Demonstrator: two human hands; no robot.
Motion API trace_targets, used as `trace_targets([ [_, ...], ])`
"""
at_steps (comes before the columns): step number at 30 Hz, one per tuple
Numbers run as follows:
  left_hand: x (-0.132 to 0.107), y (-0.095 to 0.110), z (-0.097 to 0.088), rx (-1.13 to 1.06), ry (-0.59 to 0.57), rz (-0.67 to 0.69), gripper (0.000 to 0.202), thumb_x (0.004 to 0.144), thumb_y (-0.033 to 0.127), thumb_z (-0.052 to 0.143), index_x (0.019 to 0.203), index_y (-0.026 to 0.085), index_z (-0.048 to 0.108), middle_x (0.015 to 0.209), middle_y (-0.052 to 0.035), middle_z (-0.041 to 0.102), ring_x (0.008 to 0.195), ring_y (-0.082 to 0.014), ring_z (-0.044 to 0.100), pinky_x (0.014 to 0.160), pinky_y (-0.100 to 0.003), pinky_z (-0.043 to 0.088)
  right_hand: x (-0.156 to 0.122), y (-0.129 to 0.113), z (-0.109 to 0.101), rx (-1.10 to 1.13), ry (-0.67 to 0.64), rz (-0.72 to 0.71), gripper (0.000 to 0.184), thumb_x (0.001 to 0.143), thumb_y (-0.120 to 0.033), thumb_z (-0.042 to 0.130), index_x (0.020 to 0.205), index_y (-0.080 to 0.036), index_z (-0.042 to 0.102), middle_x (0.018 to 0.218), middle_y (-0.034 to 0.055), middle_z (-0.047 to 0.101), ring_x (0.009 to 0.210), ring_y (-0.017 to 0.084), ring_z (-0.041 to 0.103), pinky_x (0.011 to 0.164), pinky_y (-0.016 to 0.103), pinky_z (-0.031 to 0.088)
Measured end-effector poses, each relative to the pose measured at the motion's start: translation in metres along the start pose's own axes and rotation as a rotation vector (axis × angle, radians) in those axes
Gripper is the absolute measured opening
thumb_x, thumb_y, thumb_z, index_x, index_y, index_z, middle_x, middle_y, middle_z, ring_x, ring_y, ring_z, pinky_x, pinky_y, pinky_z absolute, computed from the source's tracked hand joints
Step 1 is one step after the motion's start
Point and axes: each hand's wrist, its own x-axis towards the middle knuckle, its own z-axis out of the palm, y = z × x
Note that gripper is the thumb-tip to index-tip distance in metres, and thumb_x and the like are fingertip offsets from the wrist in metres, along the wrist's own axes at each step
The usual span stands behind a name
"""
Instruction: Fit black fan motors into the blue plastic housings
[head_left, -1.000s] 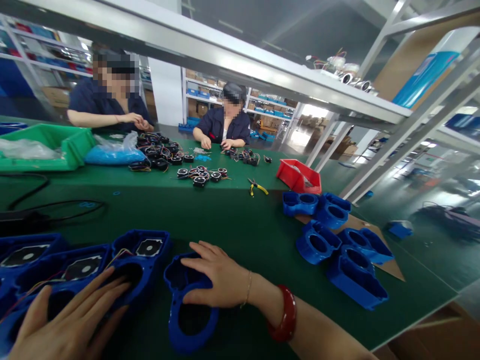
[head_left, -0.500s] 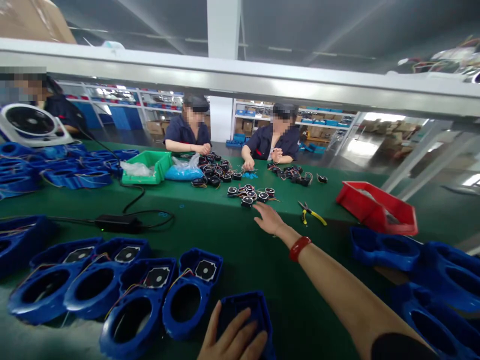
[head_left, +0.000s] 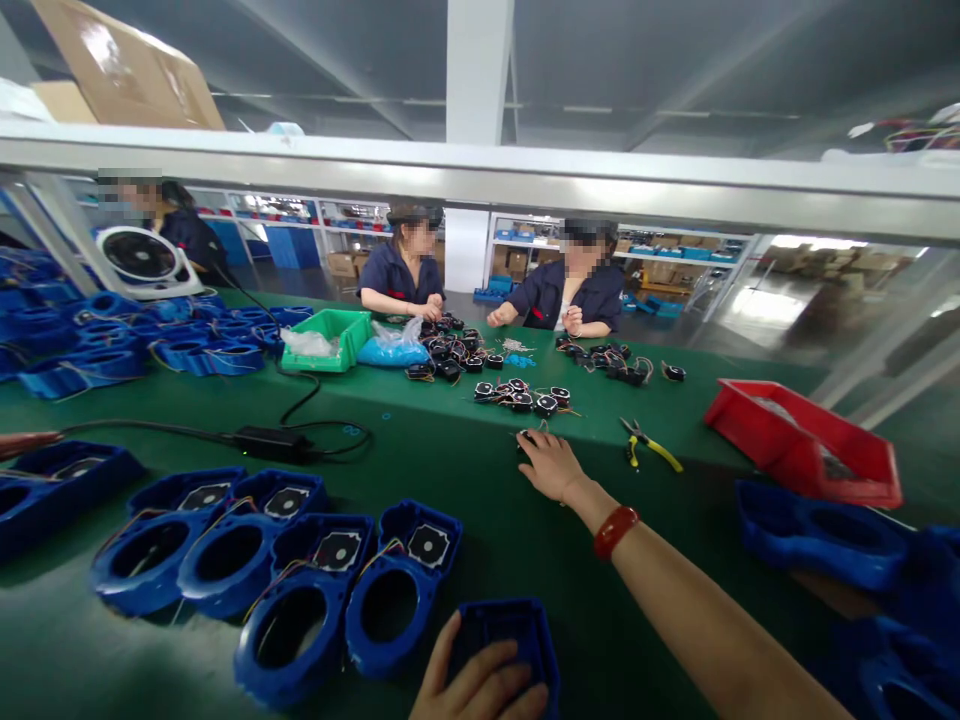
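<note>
My left hand lies over a blue plastic housing at the bottom middle, its thumb at the left side and its fingers across the opening. My right hand, arm stretched forward, has its fingers on a small square fan, mostly hidden by the hand; a wire shows beyond it. Just past it, a group of small black fans with wires lies on the green table. Left of my left hand stand several blue housings, each with a small fan in its upper compartment.
Pliers with yellow handles and a red bin lie on the right, near more blue housings. A black adapter with its cable crosses the left side, below a green bin. Co-workers sit across the table.
My right hand has drawn back slightly from the fan group, bringing a small fan with it. My left hand stays on the blue housing. The camera view has shifted.
</note>
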Motion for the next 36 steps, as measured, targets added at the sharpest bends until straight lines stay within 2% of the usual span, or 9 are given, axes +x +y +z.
trace_targets([
  [4,0.001,0.004,-0.005,-0.122,0.027,0.017,0.026,0.099,0.03,0.039,0.117,0.023,0.058,0.102,0.0046,0.07,0.106,-0.0142,0.06,0.114,-0.044,-0.016,-0.087,-0.006,-0.007,-0.024,-0.022,0.001,0.057,0.092,-0.037,0.049,0.145,-0.023,0.032,0.147,0.0092,0.03,0.133,0.03,0.029,0.106,0.047,0.034],
  [8,0.015,0.02,-0.035,-0.398,-0.305,0.008,0.053,0.091,0.056,0.044,0.131,0.021,0.046,0.121,-0.0033,0.062,0.121,-0.0212,0.05,0.113,-0.047,-0.014,-0.163,-0.009,-0.021,0.005,-0.036,0.051,0.053,0.091,-0.036,0.049,0.14,-0.018,0.04,0.139,0.0129,0.04,0.12,0.033,0.045,0.088,0.045,0.05],
  [11,0.033,0.034,-0.06,-0.582,-0.512,-0.047,0.055,0.09,0.054,0.048,0.135,0.024,0.042,0.129,-0.0051,0.056,0.127,-0.0245,0.044,0.114,-0.055,-0.004,-0.191,0.007,-0.028,0.089,0.071,0.056,0.046,0.095,-0.033,0.039,0.137,-0.015,0.043,0.133,0.013,0.047,0.117,0.029,0.049,0.094,0.047,0.047],
  [14,0.045,0.048,-0.073,-0.67,-0.571,-0.072,0.054,0.088,0.05,0.052,0.135,0.026,0.042,0.132,-0.0051,0.054,0.13,-0.0252,0.041,0.113,-0.058,-0.002,-0.197,0.031,-0.023,0.205,0.067,-0.049,0.051,0.091,-0.015,0.031,0.141,-0.015,0.037,0.145,0.0095,0.036,0.133,0.023,0.033,0.111,0.044,0.029],
  [17,0.047,0.06,-0.076,-0.711,-0.594,-0.073,0.054,0.087,0.049,0.054,0.135,0.026,0.043,0.132,-0.0055,0.054,0.131,-0.026,0.039,0.113,-0.058,-0.004,-0.203,0.042,-0.014,0.324,-0.079,-0.097,0.062,0.084,-0.006,0.03,0.145,-0.017,0.03,0.153,0.006,0.019,0.135,0.019,0.03,0.112,0.04,0.027],
  [20,0.039,0.065,-0.078,-0.718,-0.554,-0.112,0.053,0.086,0.049,0.056,0.134,0.028,0.044,0.135,-0.0042,0.051,0.133,-0.0264,0.035,0.114,-0.057,0.003,-0.218,0.035,-0.016,0.389,-0.072,-0.121,0.059,0.087,-0.013,0.032,0.146,-0.018,0.028,0.149,0.007,0.029,0.131,0.02,0.036,0.112,0.04,0.029],
  [27,0.044,0.052,-0.068,-0.667,-0.185,-0.471,0.035,0.094,0.034,0.046,0.127,0.025,0.049,0.132,-0.0053,0.051,0.126,-0.0194,0.044,0.109,-0.039,0.035,-0.218,0.033,-0.011,0.37,0.032,-0.103,0.066,0.076,-0.007,0.046,0.141,-0.02,0.04,0.146,0.0075,0.035,0.133,0.022,0.033,0.113,0.043,0.025],
  [32,0.08,0.039,-0.037,-0.39,-0.329,-0.386,0.045,0.088,0.037,0.057,0.129,0.022,0.047,0.131,-0.0063,0.051,0.12,-0.0212,0.049,0.103,-0.038,0.041,-0.197,0.032,0.009,0.396,0.059,-0.109,0.052,0.076,-0.01,0.054,0.128,-0.017,0.054,0.13,0.0095,0.054,0.121,0.023,0.047,0.106,0.042,0.036],
  [36,0.104,0.041,-0.021,-0.249,-0.333,-0.322,0.041,0.08,0.033,0.066,0.116,0.018,0.053,0.12,-0.0088,0.054,0.11,-0.026,0.051,0.097,-0.044,0.041,-0.207,0.015,-0.007,0.414,0.203,-0.107,0.043,0.079,-0.015,0.056,0.122,-0.016,0.056,0.121,0.0103,0.058,0.113,0.023,0.051,0.102,0.041,0.039],
])
